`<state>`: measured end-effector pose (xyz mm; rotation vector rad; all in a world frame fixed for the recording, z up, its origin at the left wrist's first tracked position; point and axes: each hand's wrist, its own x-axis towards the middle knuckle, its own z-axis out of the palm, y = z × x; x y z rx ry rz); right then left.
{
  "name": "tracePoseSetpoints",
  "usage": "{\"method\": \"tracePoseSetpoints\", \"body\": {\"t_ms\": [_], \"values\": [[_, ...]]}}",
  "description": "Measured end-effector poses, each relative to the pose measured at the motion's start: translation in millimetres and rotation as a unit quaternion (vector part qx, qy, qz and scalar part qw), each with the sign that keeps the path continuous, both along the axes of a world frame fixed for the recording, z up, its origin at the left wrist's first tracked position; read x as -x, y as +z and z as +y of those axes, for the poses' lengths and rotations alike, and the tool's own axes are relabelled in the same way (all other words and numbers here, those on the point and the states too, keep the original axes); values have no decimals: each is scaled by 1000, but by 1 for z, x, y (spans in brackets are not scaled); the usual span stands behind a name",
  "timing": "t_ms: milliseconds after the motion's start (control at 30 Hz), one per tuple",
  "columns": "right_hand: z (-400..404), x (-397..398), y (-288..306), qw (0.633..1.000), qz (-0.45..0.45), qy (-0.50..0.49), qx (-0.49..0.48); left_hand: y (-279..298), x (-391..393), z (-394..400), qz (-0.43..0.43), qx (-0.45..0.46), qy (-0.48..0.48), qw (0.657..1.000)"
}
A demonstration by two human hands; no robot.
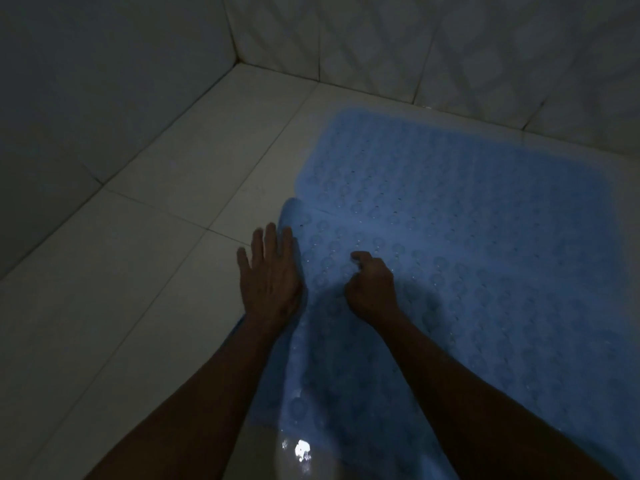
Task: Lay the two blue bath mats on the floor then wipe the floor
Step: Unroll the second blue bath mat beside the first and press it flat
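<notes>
Two blue bath mats with round suction cups lie on the white tiled floor [138,271]. The far mat [450,174] lies flat near the right wall. The near mat [485,323] overlaps its front edge and runs toward me. My left hand [270,271] lies flat with straight fingers across the near mat's left edge, partly on the tile. My right hand [372,285] rests on the near mat with its fingers curled under; whether it pinches the mat is not visible.
Tiled walls [450,46] meet in a corner at the top, close behind the far mat. Bare floor tiles stretch to the left. A bright wet glint [301,448] shows on the floor at the bottom edge. The room is dim.
</notes>
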<state>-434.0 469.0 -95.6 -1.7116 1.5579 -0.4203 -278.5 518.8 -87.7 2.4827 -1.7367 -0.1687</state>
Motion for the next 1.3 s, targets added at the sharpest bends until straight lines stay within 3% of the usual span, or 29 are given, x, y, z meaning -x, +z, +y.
{"method": "tracePoseSetpoints", "body": {"t_ms": [133,333,433,700,1067,1300], "values": [[-19,10,-8,994,76,25,72,-13,-10,-27,-112,6,-89,990],[-53,35,-29,959,253,114,50,-48,-12,-62,-30,-115,-78,990],[-47,44,-44,954,268,129,34,-63,-17,-61,22,-107,-70,992],[-36,43,-60,952,285,90,68,-71,-16,-60,17,-50,-72,996],[-29,34,-52,957,273,91,29,-64,-14,-58,37,-89,-56,994],[70,13,-51,962,245,103,58,-67,-14,44,29,-55,-76,995]]}}
